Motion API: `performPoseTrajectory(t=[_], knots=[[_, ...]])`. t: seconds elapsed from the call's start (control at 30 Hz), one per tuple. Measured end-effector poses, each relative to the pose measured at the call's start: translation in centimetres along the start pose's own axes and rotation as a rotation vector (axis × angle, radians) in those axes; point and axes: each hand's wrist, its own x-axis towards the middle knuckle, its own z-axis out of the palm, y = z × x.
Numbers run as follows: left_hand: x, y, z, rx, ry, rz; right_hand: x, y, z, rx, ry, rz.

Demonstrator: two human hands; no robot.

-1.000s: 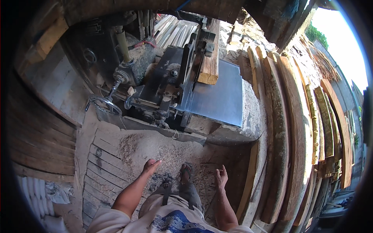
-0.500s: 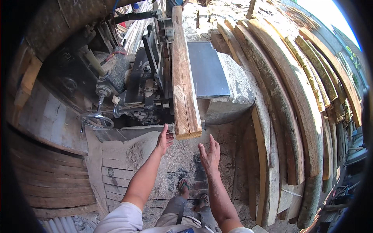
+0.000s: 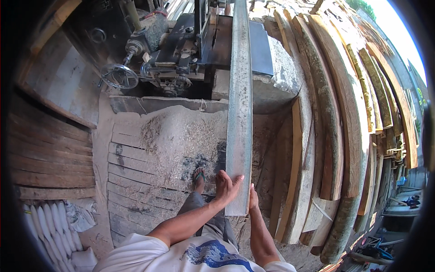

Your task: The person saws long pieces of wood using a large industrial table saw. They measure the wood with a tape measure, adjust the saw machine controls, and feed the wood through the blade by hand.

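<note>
A long wooden beam (image 3: pixel 240 104) reaches from the saw machine's table (image 3: pixel 262 47) toward me, its grey, weathered face turned up. My left hand (image 3: pixel 228 188) grips the beam near its close end, the thumb lying across the top face. Against the beam's right edge, my right hand (image 3: pixel 253 198) holds on from the side, with part of its fingers hidden beside or under the wood. The beam's near end hangs in front of my body, above the floor.
Thick sawn timbers (image 3: pixel 333 113) lie stacked along the right. A handwheel (image 3: pixel 119 76) sticks out from the machine at left. Sawdust (image 3: pixel 174 136) is heaped on the plank floor before it. More boards (image 3: pixel 50 154) and white sacks (image 3: pixel 54 226) are at the left.
My hands were open on either side of the beam's near end; now both hold it. The beam has come closer to me, and a grey face shows instead of the brown one.
</note>
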Motion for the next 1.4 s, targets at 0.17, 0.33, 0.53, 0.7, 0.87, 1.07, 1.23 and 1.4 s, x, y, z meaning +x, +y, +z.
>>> performPoseTrajectory(t=[0.17,0.33,0.53,0.7,0.87,1.07,1.23,1.4], knots=[[-2.0,-2.5,-2.8,-0.829,-0.556,-0.272,0.2,4.4,-2.7,0.322,-0.387,-0.177],[-4.6,-9.2,2.0,-1.298,-0.822,-0.663,-3.4,-1.6,0.4,0.028,-0.380,-0.168],[-5.8,-2.0,-2.0,-0.200,-0.168,-0.050,0.6,4.5,-2.4,0.820,-0.525,0.035],[-7.1,0.0,-1.5,-0.116,-0.125,0.056,1.2,6.2,-0.3,0.991,-0.429,-0.042],[-6.8,-0.9,-1.0,-0.334,-0.157,0.012,0.7,6.0,-0.4,0.985,-0.395,0.004],[-6.7,0.0,-1.6,-0.344,-0.173,-0.011,-0.2,4.2,-0.9,0.981,-0.359,0.020],[-6.5,0.2,-2.3,-0.375,-0.259,-0.002,-1.8,1.9,-2.4,0.932,-0.450,0.051],[-5.8,-2.2,-2.7,-0.723,-0.332,-0.125,-4.5,-2.2,-2.2,0.601,-0.469,0.051]])
